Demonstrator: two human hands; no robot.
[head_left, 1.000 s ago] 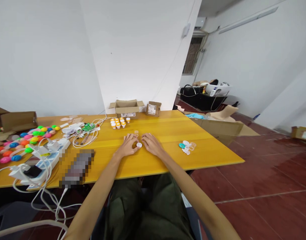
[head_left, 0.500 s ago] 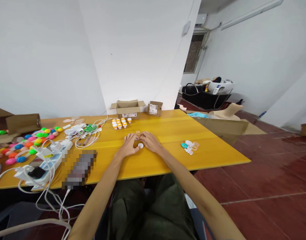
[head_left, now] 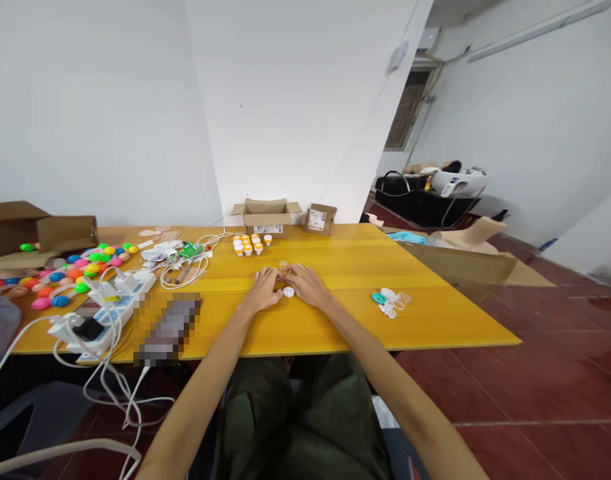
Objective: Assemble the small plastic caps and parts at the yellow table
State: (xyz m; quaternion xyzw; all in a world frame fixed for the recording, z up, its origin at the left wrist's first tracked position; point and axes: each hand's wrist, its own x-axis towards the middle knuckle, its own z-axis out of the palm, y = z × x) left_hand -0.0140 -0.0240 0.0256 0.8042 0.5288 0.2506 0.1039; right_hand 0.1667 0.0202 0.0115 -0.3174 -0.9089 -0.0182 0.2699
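My left hand [head_left: 265, 289] and my right hand [head_left: 306, 287] rest close together over the middle of the table, fingers curled inward. Their fingertips nearly meet around something small, mostly hidden by the fingers. Just beyond the fingertips shows a small clear plastic piece [head_left: 284, 265]. A white round disc [head_left: 288, 292] lies on the tabletop between my thumbs. To the right sits a loose group of parts: a teal ring [head_left: 378, 299], white plastic pieces [head_left: 386, 309] and a clear cup [head_left: 403, 300].
Several orange-and-white capped pieces [head_left: 248, 249] stand behind my hands, before an open carton [head_left: 265, 219] and a smaller box [head_left: 320, 219]. Leftward are a phone [head_left: 169, 330], a power strip [head_left: 118, 320] with cables, a green board [head_left: 191, 251] and colourful plastic eggs [head_left: 92, 269].
The view has turned slightly left, so the table's things appear further right. My hands stay together in the same spot, with only slight finger movement.
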